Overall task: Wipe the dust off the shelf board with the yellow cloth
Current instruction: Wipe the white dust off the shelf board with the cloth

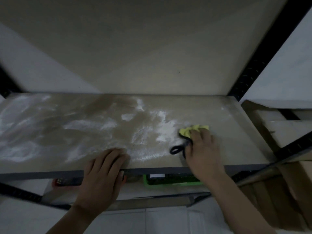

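At the lower right of the frame, the right hand (202, 149) bears down on the cloth (194, 130), which is bunched into a yellow wad under curled fingers. A black loop (177, 149) trails from the wad toward the front edge. The cloth sits on the board (239, 135), right of centre, touching the edge of the thickest white patch.

At lower centre, the left hand (104, 168) lies flat on the board's front edge with its fingers stretched out. It holds nothing and seems only to steady the person. Whether the thumb hooks under the lip I cannot tell.

From where things lie, I'd judge the job is barely begun. The strip of board right of the cloth looks bare and clean. The dust (101, 124) spreads in smears and clumps from the cloth across the middle and out to the far left of the frame. It is heaviest beside the cloth and along the left edge. Most of the surface is left to do, and that will probably take several strokes leftward, with the powder gathered rather than pushed off the front.

Below the board, at bottom centre, a green tray (168, 184) shows on a lower shelf. Cardboard boxes (278, 125) stand at the right.
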`<state>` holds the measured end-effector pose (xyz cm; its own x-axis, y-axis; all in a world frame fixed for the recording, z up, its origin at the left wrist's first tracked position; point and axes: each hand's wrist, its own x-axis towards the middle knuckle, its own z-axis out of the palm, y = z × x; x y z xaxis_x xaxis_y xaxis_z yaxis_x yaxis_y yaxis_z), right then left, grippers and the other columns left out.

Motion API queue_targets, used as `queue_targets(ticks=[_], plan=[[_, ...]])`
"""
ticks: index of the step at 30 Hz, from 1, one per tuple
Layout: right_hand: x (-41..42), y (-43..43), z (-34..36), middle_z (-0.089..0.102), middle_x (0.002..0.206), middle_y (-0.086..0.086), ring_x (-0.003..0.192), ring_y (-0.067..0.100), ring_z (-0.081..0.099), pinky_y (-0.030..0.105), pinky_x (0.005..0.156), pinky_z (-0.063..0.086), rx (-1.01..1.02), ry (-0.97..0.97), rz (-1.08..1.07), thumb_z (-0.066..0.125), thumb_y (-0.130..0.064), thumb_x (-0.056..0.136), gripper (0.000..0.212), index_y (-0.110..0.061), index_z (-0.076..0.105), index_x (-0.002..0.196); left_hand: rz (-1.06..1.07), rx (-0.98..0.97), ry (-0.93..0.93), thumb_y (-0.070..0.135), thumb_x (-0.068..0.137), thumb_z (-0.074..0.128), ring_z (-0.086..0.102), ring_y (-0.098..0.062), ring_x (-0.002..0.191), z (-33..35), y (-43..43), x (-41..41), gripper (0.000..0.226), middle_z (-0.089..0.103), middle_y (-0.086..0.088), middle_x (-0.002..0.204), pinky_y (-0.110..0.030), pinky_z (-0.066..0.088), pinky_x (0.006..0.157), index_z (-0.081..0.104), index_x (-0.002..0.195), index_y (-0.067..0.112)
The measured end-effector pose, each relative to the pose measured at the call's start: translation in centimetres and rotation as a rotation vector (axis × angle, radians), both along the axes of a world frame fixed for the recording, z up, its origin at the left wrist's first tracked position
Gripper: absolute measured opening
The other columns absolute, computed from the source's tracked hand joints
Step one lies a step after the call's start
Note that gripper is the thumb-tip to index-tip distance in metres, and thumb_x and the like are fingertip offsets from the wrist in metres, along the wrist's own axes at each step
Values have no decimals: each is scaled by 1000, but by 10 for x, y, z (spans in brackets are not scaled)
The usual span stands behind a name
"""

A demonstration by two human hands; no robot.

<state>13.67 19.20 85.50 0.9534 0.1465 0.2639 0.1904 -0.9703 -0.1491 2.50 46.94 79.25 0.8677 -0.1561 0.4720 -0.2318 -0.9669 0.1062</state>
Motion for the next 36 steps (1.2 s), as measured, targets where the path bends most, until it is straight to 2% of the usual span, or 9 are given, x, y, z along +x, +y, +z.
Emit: queue_targets(ticks=[4,7,9,14,16,21,27,31,36], plan=[[10,-13,11,48,132,8,108,29,52,37,90,45,240,65,111,49,-19,92,33,-17,52,125,-10,-6,15,29,99,42,50,-33,132,0,1,-1,43,58,-10,143,-47,40,96,63,132,10],[14,-51,35,54,124,-3,107,19,55,23,81,42,502,104,122,50,-19,93,28,-25,53,120,-17,-13,-1,28,99,43,51,-33,131,1,1,-1,41,58,-10,143,-47,40,97,60,133,11],[5,-68,56,60,116,-15,102,8,59,22,73,46,662,295,203,54,-19,92,29,-37,54,116,-25,-11,-11,28,99,44,50,-32,131,0,1,-1,40,57,-10,143,-46,39,98,57,134,12],[-11,-64,56,64,101,-28,98,-3,56,25,82,50,247,457,508,59,-22,72,44,-56,61,99,-22,-14,-9,27,100,44,51,-32,132,-2,2,-1,39,56,-9,144,-46,40,98,56,134,13],[-8,-53,41,63,105,-27,103,-2,52,32,88,50,257,446,555,56,-20,70,43,-48,64,102,-20,-11,-8,27,100,44,51,-32,131,0,1,-2,39,57,-9,143,-45,39,98,58,133,13],[21,12,15,60,118,-18,111,11,50,28,98,39,325,301,681,60,-6,72,47,-31,69,111,-13,4,4,27,99,44,52,-32,130,2,1,-2,41,58,-9,143,-44,38,99,64,130,10],[26,13,44,65,94,-18,95,4,54,22,78,41,460,391,634,57,-2,72,36,-31,67,89,-9,9,5,27,99,43,51,-31,130,3,1,-2,42,59,-10,142,-43,37,99,65,130,10],[-6,-15,52,63,85,-21,90,2,53,17,76,39,219,514,734,52,-8,70,34,-36,66,84,-2,-2,19,27,100,43,50,-31,132,2,0,-2,41,57,-9,143,-43,37,101,63,132,10],[3,37,29,57,85,-27,87,3,52,26,88,42,275,393,846,54,-2,71,34,-30,66,85,9,-11,42,28,101,41,50,-31,132,3,0,-3,42,58,-8,144,-43,37,100,64,131,12]])
